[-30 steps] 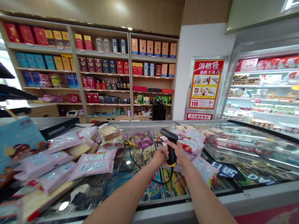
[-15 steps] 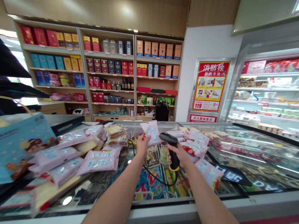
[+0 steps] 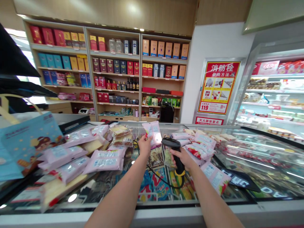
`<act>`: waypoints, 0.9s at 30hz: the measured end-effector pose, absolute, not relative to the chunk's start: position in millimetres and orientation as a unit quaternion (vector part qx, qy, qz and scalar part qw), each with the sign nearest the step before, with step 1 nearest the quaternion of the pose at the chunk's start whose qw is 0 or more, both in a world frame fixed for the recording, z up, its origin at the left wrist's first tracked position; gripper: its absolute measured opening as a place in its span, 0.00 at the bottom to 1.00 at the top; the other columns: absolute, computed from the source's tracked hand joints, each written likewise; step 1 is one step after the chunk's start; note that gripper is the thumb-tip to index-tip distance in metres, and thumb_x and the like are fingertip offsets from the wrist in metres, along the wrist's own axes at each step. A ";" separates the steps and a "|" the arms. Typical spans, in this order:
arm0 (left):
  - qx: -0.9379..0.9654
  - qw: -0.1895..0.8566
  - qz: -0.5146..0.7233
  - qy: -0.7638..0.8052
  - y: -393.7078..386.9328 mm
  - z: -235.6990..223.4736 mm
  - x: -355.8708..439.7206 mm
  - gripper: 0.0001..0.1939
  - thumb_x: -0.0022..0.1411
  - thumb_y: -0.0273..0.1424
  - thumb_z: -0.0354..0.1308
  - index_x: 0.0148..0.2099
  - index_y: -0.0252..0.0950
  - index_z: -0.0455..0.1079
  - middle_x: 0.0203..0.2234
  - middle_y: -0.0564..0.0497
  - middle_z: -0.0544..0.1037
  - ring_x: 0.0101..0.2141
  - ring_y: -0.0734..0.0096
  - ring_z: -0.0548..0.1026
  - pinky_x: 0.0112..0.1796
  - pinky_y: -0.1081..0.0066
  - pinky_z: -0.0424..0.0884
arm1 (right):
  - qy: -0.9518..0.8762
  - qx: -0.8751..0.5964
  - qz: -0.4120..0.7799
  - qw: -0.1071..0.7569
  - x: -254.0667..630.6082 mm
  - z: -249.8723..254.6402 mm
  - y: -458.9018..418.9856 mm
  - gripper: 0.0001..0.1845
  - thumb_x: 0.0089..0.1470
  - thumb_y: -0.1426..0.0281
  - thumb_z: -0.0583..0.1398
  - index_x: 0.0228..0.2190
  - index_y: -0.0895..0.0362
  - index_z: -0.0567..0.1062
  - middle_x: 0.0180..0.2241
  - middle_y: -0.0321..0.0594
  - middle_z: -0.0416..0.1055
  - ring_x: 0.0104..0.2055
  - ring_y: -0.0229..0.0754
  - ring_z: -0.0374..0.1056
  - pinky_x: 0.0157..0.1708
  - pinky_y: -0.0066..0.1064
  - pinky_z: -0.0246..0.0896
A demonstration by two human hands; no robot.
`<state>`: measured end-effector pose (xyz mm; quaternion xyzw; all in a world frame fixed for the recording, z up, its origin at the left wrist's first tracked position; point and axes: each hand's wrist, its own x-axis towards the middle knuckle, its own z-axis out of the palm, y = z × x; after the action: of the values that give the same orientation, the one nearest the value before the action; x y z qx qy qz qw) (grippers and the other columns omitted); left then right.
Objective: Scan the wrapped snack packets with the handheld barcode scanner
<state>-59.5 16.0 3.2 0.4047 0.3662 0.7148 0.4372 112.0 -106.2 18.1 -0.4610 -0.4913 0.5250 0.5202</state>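
My left hand (image 3: pixel 144 145) grips the lower left edge of a pink snack packet (image 3: pixel 153 132), held upright above the glass freezer top (image 3: pixel 106 186). A black barcode scanner (image 3: pixel 174 150) with a yellow ring at its base is wrapped in my right hand (image 3: pixel 181 158). The scanner's head points left at the packet, and a bright patch shows on the packet's lower right. From the handle a black cable (image 3: pixel 163 182) loops down and left. Similar pink packets (image 3: pixel 105 161) lie heaped left of my hands, and another pile of packets (image 3: pixel 201 147) lies to the right.
A blue paper bag (image 3: pixel 30 142) stands at the left edge beside dark equipment. On the glass at right lies a black lettered sign (image 3: pixel 239 180). Shelves of boxes (image 3: pixel 116 66), a red and yellow poster (image 3: pixel 219 87) and a lit display fridge (image 3: pixel 277 95) stand behind.
The view has swung slightly left, so the surroundings sit farther right. A bright patch now shows on the held packet in front of the scanner. Both hands keep their holds.
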 end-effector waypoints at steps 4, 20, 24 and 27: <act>0.395 0.448 0.716 0.361 17.6 2.7 -58.5 0.12 0.42 0.30 0.64 0.33 0.33 0.75 0.24 0.52 0.78 0.27 0.70 0.73 0.33 0.70 0.71 | -0.493 -0.467 0.529 0.509 112.8 15.2 -103.9 0.24 0.35 0.53 0.69 0.22 0.57 0.67 0.15 0.31 0.66 0.14 0.33 0.60 0.14 0.27 0.57; 0.383 0.273 0.759 0.450 9.7 31.2 -192.6 0.17 0.47 0.35 0.64 0.40 0.32 0.75 0.30 0.48 0.79 0.33 0.64 0.77 0.39 0.65 0.73 | -0.566 -0.357 0.592 0.450 -28.5 50.1 -72.4 0.25 0.36 0.52 0.70 0.27 0.56 0.68 0.15 0.29 0.66 0.14 0.33 0.60 0.15 0.26 0.58; 0.376 0.166 0.724 0.554 1.4 51.3 -261.6 0.28 0.49 0.28 0.63 0.55 0.32 0.70 0.44 0.41 0.80 0.45 0.58 0.78 0.49 0.63 0.70 | -0.590 -0.325 0.603 0.429 -81.2 57.1 -68.0 0.24 0.36 0.54 0.70 0.28 0.56 0.68 0.16 0.30 0.67 0.15 0.33 0.60 0.15 0.26 0.58; 0.430 0.066 0.635 0.638 -5.2 63.3 -294.7 0.37 0.49 0.23 0.62 0.63 0.34 0.62 0.59 0.35 0.69 0.59 0.53 0.68 0.57 0.59 0.63 | -0.585 -0.328 0.610 0.422 -106.3 58.8 -68.4 0.25 0.34 0.54 0.70 0.28 0.57 0.68 0.15 0.29 0.67 0.14 0.33 0.60 0.14 0.26 0.57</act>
<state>-294.7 -5.2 63.3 0.4298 0.6381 0.6354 0.0662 -106.3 -68.4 58.8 -0.3278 -0.5853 0.6099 0.4218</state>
